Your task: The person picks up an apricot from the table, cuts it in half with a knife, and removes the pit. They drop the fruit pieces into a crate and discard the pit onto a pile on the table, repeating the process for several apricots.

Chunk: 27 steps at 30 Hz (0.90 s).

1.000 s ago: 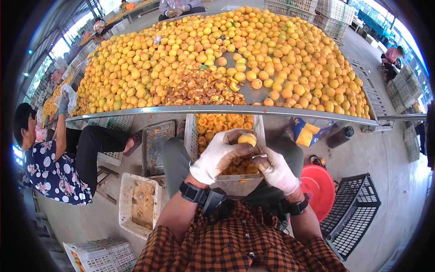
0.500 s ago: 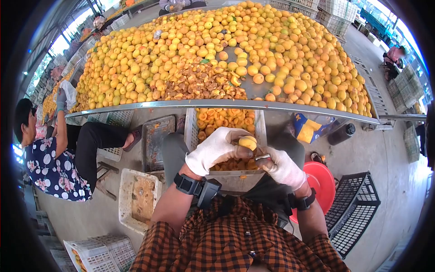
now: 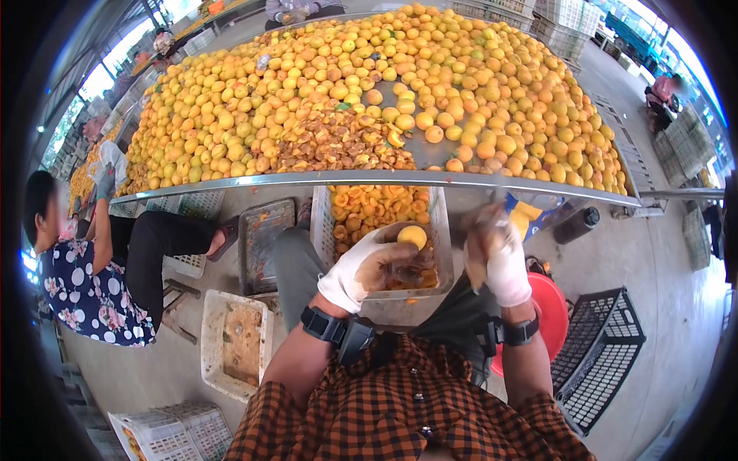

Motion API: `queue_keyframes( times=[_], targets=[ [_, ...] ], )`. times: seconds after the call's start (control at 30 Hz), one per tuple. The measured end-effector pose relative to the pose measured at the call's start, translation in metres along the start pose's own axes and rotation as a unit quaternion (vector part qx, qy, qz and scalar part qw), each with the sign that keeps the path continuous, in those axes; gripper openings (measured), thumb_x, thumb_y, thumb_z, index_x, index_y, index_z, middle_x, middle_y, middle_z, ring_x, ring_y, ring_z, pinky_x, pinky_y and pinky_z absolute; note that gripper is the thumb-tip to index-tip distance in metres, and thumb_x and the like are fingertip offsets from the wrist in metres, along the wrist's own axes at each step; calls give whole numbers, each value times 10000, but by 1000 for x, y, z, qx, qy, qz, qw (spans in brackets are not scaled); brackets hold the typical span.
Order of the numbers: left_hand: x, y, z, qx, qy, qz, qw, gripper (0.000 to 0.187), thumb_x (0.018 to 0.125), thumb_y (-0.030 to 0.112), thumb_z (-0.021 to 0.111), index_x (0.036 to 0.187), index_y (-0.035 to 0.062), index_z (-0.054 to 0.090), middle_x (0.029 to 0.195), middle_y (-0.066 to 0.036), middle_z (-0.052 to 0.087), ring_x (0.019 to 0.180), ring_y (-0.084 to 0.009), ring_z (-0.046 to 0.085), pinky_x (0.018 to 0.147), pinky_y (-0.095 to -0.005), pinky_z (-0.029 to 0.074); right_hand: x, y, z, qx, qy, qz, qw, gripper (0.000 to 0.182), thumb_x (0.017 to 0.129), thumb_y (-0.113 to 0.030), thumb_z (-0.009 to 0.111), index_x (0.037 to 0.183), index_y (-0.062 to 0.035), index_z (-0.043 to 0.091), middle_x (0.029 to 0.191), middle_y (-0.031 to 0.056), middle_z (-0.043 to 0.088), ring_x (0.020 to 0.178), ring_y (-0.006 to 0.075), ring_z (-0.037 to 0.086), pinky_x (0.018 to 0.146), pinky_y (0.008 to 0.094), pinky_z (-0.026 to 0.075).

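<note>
My left hand (image 3: 377,267), in a stained white glove, is closed around a yellow apricot (image 3: 413,236) above the crate. My right hand (image 3: 494,257), gloved too, is raised near the table's metal edge and smeared by motion; whether anything is in its fingers cannot be made out. Between my knees stands a white plastic crate (image 3: 326,215) with halved apricots (image 3: 378,201) in it. Whole apricots (image 3: 231,119) are heaped over the table in front of me. A mound of brown, wet apricot scraps (image 3: 338,142) lies at the table's near side.
The table's metal rim (image 3: 369,176) runs across in front of me. On the right are a red basin (image 3: 547,315), a black crate (image 3: 600,357) and a dark bottle (image 3: 576,227). A dirty tray (image 3: 267,244) and a whitish tub (image 3: 261,338) lie left, near a seated person (image 3: 96,284).
My right hand has moved away from the apricot, up and to the right; the small metal tool seen in it earlier is lost in blur. My left hand still holds the apricot, slightly further left.
</note>
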<state>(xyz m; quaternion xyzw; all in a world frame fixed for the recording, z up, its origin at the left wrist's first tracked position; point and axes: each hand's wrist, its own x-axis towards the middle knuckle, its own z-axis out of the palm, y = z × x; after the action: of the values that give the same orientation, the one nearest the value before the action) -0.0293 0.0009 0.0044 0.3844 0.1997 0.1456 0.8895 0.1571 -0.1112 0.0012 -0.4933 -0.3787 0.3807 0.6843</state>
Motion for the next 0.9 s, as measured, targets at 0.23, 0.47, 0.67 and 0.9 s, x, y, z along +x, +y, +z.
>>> queue_keyframes(
  times=[0.23, 0.47, 0.67, 0.9],
  targets=[
    [15, -22, 10, -126, 58, -27, 990, 420, 952, 414, 428, 1118, 38, 509, 878, -92, 609, 755, -225, 620, 683, -349, 515, 43, -41, 55, 216, 112, -129, 961, 303, 961, -286, 468, 1005, 8, 531, 552, -14, 433, 416, 50, 356, 385, 219, 294],
    [16, -39, -3, -188, -15, -7, 982, 423, 961, 418, 386, 1120, 53, 530, 898, -117, 659, 777, -243, 644, 632, -324, 491, 50, -14, 76, 144, 204, -162, 955, 275, 906, -251, 564, 1049, -17, 551, 719, -22, 553, 572, 21, 451, 519, 173, 346],
    [16, -39, -1, -175, 31, 16, 984, 424, 958, 421, 390, 1120, 58, 536, 934, -125, 658, 778, -231, 637, 639, -333, 487, 50, -25, 73, 194, 127, -158, 960, 257, 908, -221, 559, 1055, -11, 539, 715, -30, 528, 553, 36, 455, 493, 173, 334],
    [16, -45, 8, -254, 70, 24, 964, 378, 948, 368, 456, 1122, 35, 504, 919, -122, 617, 767, -232, 610, 652, -341, 485, 52, 2, 78, 77, 160, -187, 966, 236, 911, -201, 548, 1066, -25, 529, 820, -20, 576, 681, 39, 488, 620, 172, 384]
  ],
)
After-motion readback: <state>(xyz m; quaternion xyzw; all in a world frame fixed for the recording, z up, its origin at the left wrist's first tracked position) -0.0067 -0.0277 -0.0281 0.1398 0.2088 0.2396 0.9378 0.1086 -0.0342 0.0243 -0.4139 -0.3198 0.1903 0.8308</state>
